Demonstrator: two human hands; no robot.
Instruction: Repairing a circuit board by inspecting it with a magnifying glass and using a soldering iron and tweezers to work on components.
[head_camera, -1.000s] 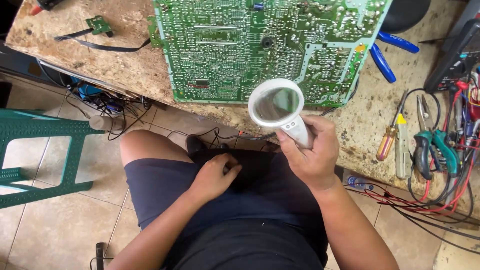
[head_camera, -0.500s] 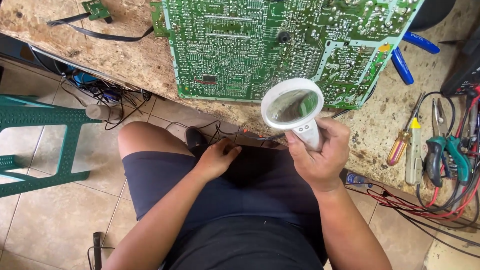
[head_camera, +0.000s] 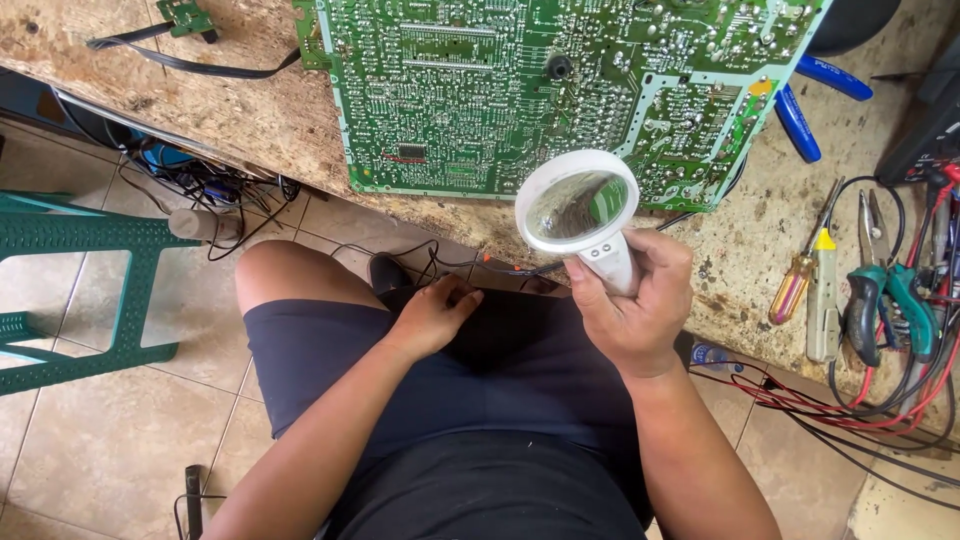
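White plastic rings the magnifying glass (head_camera: 578, 208), which sits just right of the frame's centre, its round lens held over the lower right edge of the green circuit board (head_camera: 520, 90). The right hand (head_camera: 632, 310) holds it by the short white handle — fingers curled snugly round it, thumb laid along the front. The left hand (head_camera: 432, 316) rests lower, near the middle of the frame, on the dark shorts (head_camera: 440, 400) at the lap; its fingers are loosely bent and hold nothing that can be seen. The board fills the upper middle of the frame, solder side up, lying on a worn, mottled worktop (head_camera: 230, 110); a small dark oblong marking with a red strip sits near its lower left edge, too small to make out. A yellow patch shows near the board's upper right corner. At the upper left, a black cable (head_camera: 190, 62) runs to a small green board piece (head_camera: 186, 16). Blue-handled pliers (head_camera: 800, 120) lie at the upper right. Along the right edge lie an orange-handled screwdriver (head_camera: 795, 285), a pale tool with a yellow tip (head_camera: 824, 300), green-handled cutters (head_camera: 885, 300) and a tangle of red and black wires (head_camera: 850, 400). At the left, a green plastic stool (head_camera: 90, 260) stands on the tiled floor (head_camera: 110, 440) — no open containers show.
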